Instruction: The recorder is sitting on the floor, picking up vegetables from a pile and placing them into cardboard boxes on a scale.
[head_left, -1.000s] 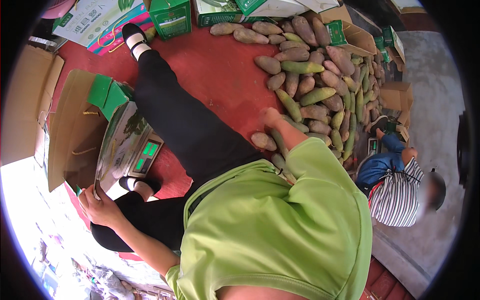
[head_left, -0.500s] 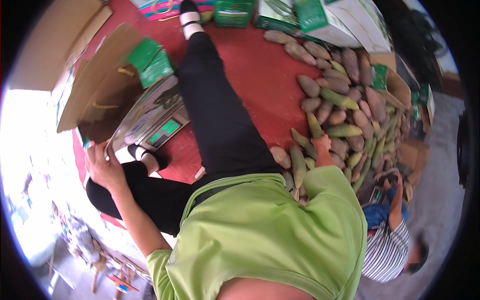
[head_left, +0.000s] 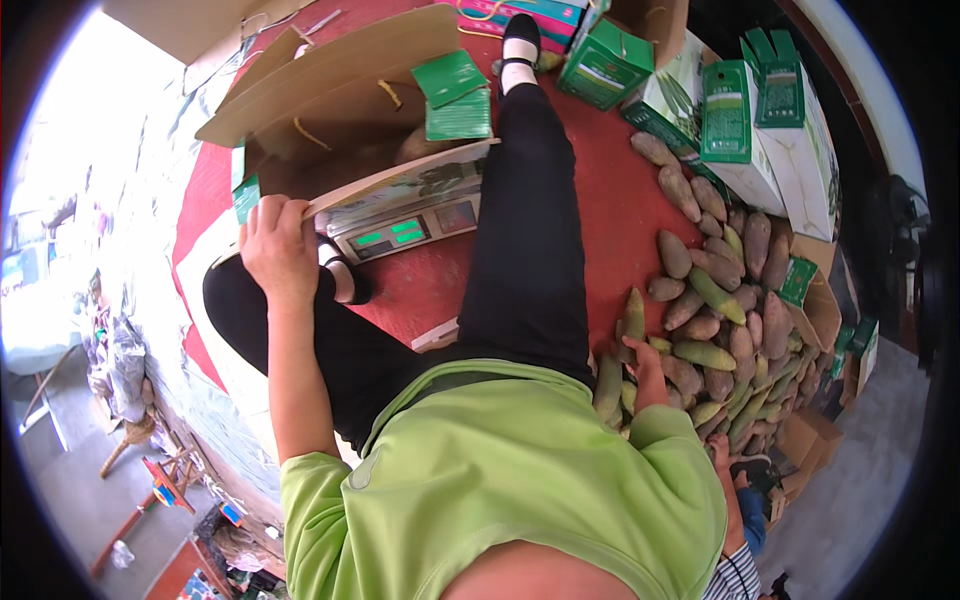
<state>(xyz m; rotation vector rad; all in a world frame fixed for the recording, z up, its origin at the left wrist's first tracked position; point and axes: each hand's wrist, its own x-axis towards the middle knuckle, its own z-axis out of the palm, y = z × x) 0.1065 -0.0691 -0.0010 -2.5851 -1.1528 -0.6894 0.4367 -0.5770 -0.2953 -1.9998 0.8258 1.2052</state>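
My left hand (head_left: 279,243) is closed on the near rim of an open cardboard box (head_left: 345,70), at its left corner. The box sits on a scale (head_left: 405,232) with a lit green display; a rounded brownish root (head_left: 425,146) shows inside. On the right, my right hand (head_left: 648,368) is at the near edge of a heap of pinkish-brown and green root vegetables (head_left: 722,268). Its fingers close round the lower end of a long green root vegetable (head_left: 633,312), which points away from me. The grip is partly hidden.
Green and white cartons (head_left: 728,112) stand behind the heap on the red mat (head_left: 620,170). My outstretched leg (head_left: 530,230) lies between box and heap. A co-worker's arm (head_left: 733,490) reaches toward the heap at the lower right. Wooden stools (head_left: 170,490) stand at lower left.
The view has swung left, so the box and heap appear shifted. My left hand stays on the box rim and my right hand stays at the green root. The co-worker's hand is now nearer the heap.
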